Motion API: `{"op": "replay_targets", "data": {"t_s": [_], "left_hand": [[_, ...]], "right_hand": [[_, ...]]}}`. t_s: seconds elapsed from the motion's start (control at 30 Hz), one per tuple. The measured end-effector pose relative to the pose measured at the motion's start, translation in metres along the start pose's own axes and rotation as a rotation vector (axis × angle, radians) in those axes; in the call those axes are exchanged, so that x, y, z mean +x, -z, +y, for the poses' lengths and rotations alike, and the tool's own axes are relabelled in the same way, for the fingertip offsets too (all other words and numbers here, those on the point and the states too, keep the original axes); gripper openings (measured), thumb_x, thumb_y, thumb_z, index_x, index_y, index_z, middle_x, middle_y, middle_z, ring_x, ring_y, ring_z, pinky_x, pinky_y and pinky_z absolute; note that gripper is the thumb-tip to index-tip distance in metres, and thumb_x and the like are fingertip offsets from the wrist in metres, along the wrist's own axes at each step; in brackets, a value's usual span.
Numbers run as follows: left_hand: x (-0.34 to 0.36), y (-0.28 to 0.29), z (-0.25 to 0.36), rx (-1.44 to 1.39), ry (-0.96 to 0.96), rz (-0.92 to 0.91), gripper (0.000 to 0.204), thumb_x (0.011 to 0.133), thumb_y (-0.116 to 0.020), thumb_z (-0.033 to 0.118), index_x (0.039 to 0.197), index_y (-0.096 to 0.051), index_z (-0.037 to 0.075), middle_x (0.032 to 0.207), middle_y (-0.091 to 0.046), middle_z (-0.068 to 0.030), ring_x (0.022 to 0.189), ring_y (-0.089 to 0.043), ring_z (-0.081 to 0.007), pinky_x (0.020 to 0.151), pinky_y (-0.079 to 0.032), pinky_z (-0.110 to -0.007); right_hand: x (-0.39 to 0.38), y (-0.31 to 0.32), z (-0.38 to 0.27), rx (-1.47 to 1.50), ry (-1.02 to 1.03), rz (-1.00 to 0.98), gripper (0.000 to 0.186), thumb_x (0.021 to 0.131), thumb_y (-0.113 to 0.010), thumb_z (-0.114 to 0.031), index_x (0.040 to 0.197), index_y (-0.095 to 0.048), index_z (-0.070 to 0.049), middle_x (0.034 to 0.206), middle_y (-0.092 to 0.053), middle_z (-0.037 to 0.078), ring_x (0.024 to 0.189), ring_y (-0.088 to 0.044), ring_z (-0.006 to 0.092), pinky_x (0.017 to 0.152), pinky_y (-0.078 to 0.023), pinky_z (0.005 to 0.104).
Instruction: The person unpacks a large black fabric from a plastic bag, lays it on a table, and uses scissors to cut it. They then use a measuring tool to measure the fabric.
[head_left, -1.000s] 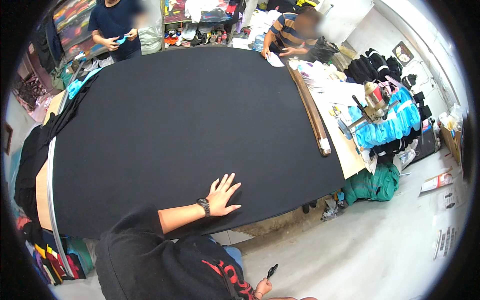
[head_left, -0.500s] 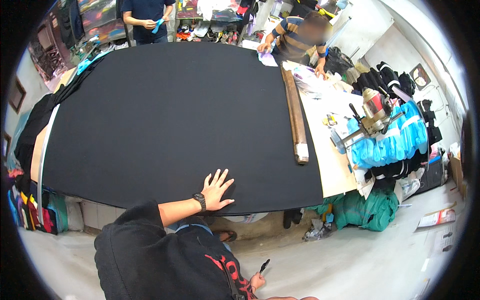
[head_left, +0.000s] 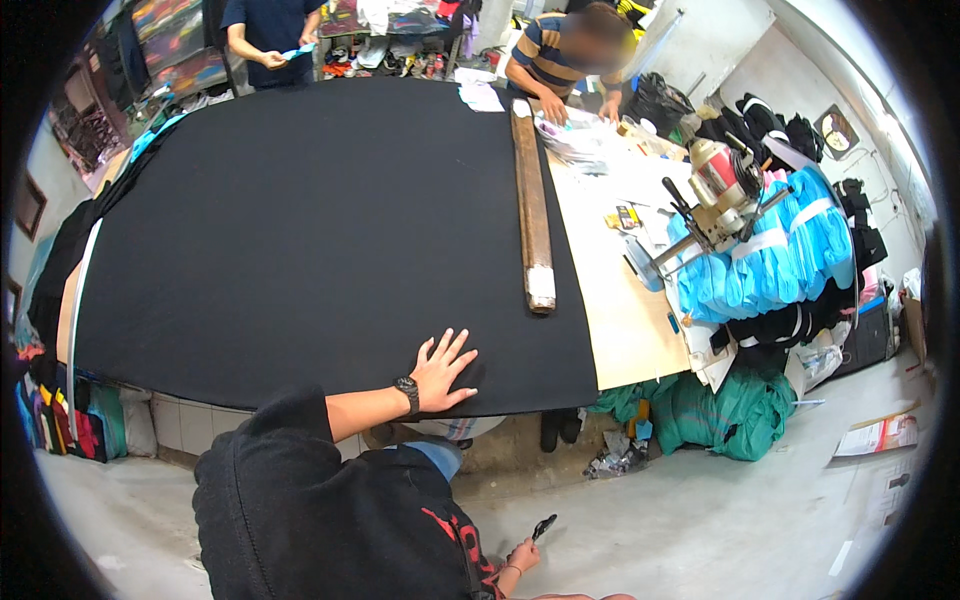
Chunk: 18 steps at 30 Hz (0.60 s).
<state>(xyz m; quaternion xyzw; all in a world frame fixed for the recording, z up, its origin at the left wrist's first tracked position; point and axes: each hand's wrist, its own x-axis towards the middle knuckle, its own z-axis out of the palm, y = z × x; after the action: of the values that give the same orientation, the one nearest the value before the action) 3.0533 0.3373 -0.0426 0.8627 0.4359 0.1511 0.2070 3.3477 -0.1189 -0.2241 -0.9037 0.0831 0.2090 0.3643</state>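
Fingers, my left hand: spread apart, thumb out to the right, palm down at the near edge of the cloth; how hard I press cannot be told. A dark watch on the wrist.

Right hand: held low, off the table, fingers curled about a small black item; its exact kind is too small to tell.

Black cloth, one wide expanse: lying flat across most of the table, from the left side to just short of the pale tabletop at right.

Wooden bar, brown, white at its near end: lying on the cloth along its right margin, running near to far.

Metal rail: along the left side, dark folds hanging beyond it.

Cutting machine, red and metal: at right, before light-blue bundles.

Co-worker in stripes: far right, hands on the tabletop. Co-worker in dark blue: far left, holding a light-blue piece.

Condition, by my judgement: laying-out largely done, surface looking smooth; the folds at left remain gathered. I can make out no cut in the cloth, so any cutting of it appears not begun.
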Motion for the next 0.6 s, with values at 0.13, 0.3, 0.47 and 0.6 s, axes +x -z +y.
{"op": "replay_targets", "data": {"t_s": [0.13,0.3,0.47,0.6], "left_hand": [[0.049,-0.013,0.006,0.086,-0.016,0.026,0.077,0.092,-0.069,0.052,0.153,-0.046,0.012,0.171,-0.019,-0.0213,0.158,-0.015,-0.0450,0.119,-0.017,-0.068],[0.092,-0.032,0.025,0.124,-0.004,-0.025,0.079,0.093,-0.067,0.055,0.156,-0.044,0.013,0.171,-0.020,-0.0194,0.159,-0.013,-0.0428,0.120,-0.016,-0.066],[0.114,-0.051,0.034,0.109,0.036,-0.076,0.083,0.095,-0.062,0.060,0.159,-0.039,0.013,0.171,-0.019,-0.0205,0.159,-0.012,-0.0416,0.121,-0.014,-0.065],[0.117,-0.061,0.037,0.175,0.040,-0.042,0.083,0.096,-0.058,0.062,0.159,-0.040,0.012,0.171,-0.021,-0.0206,0.160,-0.013,-0.0388,0.123,-0.010,-0.062]], "right_hand": [[0.005,-0.009,-0.027,-0.069,0.054,-0.006,0.030,0.092,-0.067,-0.022,0.092,-0.068,0.008,0.079,-0.068,0.013,0.074,-0.061,0.0241,0.072,-0.051,0.0412],[0.014,0.004,-0.074,-0.121,0.051,0.001,0.027,0.092,-0.067,-0.021,0.092,-0.069,0.006,0.080,-0.067,0.012,0.075,-0.062,0.0218,0.073,-0.051,0.0399],[0.039,-0.003,-0.132,0.086,0.189,0.080,0.027,0.098,-0.067,-0.022,0.084,-0.064,0.000,0.072,-0.064,0.005,0.066,-0.057,0.0133,0.059,-0.046,0.0325],[0.088,-0.011,-0.196,0.245,0.223,0.039,0.022,0.104,-0.063,-0.020,0.108,-0.060,0.002,0.087,-0.065,0.005,0.077,-0.059,0.0138,0.070,-0.049,0.0307]]}}
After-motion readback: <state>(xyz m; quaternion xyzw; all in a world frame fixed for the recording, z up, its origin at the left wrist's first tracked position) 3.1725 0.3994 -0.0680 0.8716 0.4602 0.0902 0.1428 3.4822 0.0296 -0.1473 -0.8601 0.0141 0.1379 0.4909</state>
